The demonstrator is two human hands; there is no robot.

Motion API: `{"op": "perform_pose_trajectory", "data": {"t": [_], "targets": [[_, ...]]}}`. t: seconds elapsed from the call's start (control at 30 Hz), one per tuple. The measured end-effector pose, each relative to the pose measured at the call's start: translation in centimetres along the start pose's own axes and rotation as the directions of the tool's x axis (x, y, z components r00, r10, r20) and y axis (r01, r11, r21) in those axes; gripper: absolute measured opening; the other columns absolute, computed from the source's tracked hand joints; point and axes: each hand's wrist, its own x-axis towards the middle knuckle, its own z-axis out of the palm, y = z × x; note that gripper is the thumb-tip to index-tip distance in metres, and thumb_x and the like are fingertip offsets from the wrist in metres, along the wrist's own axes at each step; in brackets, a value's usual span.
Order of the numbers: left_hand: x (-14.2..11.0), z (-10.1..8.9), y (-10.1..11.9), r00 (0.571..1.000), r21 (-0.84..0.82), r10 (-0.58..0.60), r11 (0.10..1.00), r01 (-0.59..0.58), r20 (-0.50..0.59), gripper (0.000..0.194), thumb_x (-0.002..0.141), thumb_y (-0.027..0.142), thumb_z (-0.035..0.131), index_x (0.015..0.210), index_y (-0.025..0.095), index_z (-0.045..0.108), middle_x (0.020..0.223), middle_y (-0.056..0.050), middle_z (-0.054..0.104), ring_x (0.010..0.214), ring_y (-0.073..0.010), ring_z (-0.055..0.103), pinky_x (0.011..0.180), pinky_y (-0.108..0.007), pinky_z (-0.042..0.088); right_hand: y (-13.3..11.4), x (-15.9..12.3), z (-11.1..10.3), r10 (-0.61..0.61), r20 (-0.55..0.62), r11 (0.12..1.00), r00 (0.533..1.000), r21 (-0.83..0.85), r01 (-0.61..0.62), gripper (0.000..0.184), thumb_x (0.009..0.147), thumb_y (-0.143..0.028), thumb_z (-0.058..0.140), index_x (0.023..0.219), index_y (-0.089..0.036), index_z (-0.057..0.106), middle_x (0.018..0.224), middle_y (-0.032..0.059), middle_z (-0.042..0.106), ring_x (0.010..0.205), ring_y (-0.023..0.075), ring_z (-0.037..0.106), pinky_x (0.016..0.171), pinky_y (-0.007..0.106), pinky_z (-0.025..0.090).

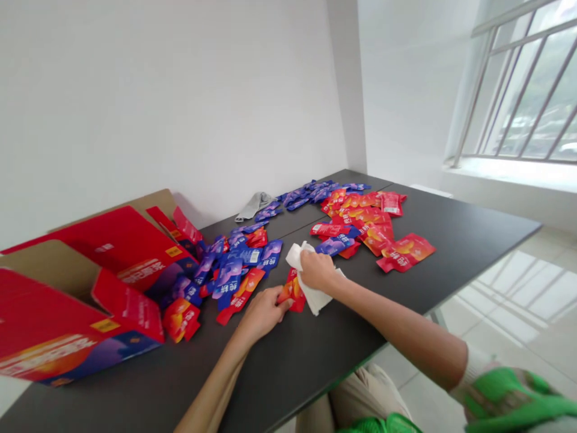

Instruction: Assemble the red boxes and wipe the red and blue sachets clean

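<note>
My left hand (265,311) pinches the near left end of a red and orange pouch (295,294) lying on the dark table. In my right hand (319,272) is a bunched white wipe (314,296), pressed over the pouch's right side and hiding part of it. Left of my hands, blue and red pouches (228,278) lie in a loose heap, with one red pouch (243,294) close to my left hand. Just beyond my right hand are a blue pouch (336,243) and several red pouches (369,225). A single red pouch (406,251) lies farther right.
Two open red and blue cartons (121,310) stand at the table's left. More blue pouches (311,193) are piled at the far end, beside a grey cloth (255,206). The dark table (469,234) ends on the right, above a tiled floor; a barred window is beyond.
</note>
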Motion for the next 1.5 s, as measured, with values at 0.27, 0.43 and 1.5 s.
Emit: {"op": "perform_pose_trajectory", "data": {"t": [0.27, 0.43, 1.5], "targets": [[-0.3, -0.3, 0.4, 0.999, 0.006, -0.04, 0.999, 0.04, 0.004, 0.018, 0.076, 0.033, 0.05, 0.068, 0.019, 0.056, 0.052, 0.002, 0.056, 0.059, -0.0175, 0.055, 0.057, -0.023, 0.034, 0.1, -0.3, -0.2, -0.055, 0.009, 0.998, 0.998, -0.009, 0.055, 0.03, 0.082, -0.021, 0.044, 0.111, -0.012, 0.047, 0.099, 0.0174, 0.061, 0.089, 0.027, 0.062, 0.071, 0.037, 0.048], [-0.4, -0.3, 0.8, 0.998, 0.014, -0.064, 0.998, 0.064, 0.012, 0.018, 0.076, 0.031, 0.05, 0.064, 0.018, 0.056, 0.05, 0.0, 0.056, 0.058, -0.0179, 0.055, 0.057, -0.024, 0.034, 0.2, -0.6, -0.1, -0.118, 0.027, 0.993, 0.993, 0.004, 0.118, 0.035, 0.075, -0.027, 0.054, 0.107, -0.015, 0.048, 0.093, 0.0119, 0.064, 0.084, 0.0265, 0.063, 0.07, 0.036, 0.048], [1.4, -7.8, -6.2, 0.618, -0.003, -0.253, 0.926, 0.376, -0.744, 0.045, 0.08, 0.04, 0.05, 0.118, 0.017, 0.038, 0.088, -0.007, 0.067, 0.085, -0.0234, 0.064, 0.073, -0.033, 0.047, 3.4, 0.7, -0.5, 0.249, -0.063, 0.957, 0.967, 0.168, -0.236, 0.03, 0.082, -0.023, 0.049, 0.11, -0.015, 0.048, 0.095, 0.0142, 0.063, 0.088, 0.0279, 0.062, 0.07, 0.034, 0.042]]}}
